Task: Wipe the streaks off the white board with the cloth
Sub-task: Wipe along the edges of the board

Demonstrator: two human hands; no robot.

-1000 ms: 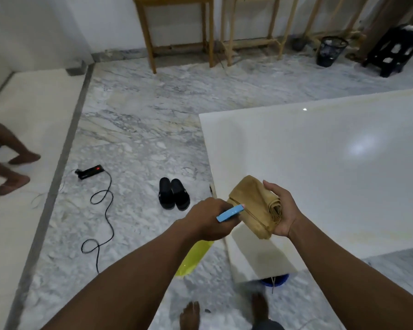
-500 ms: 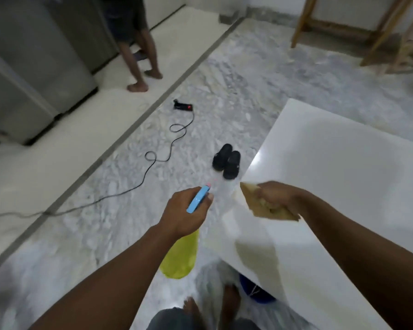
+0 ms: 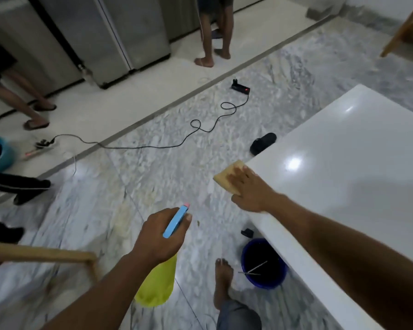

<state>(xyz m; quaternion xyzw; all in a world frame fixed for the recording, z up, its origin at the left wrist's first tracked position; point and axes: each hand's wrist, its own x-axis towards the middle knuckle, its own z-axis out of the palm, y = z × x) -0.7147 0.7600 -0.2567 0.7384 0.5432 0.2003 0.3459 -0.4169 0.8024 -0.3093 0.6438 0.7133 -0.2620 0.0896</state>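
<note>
The glossy white board fills the right side and shows light reflections; I cannot make out streaks. A folded tan cloth lies on the board's near left corner, partly over the edge. My right hand presses flat on the cloth with straight fingers. My left hand grips a spray bottle with a yellow-green body and a blue trigger head, held off the board over the floor.
A blue bucket stands under the board's edge beside my bare foot. A black cable with a power strip and a black slipper lie on the marble floor. Several people stand at left and back near steel cabinets. A wooden piece is at lower left.
My view has swung left. My right hand has gone from gripping the bunched cloth to pressing it flat on the board's corner. The left hand keeps hold of the spray bottle, now lower.
</note>
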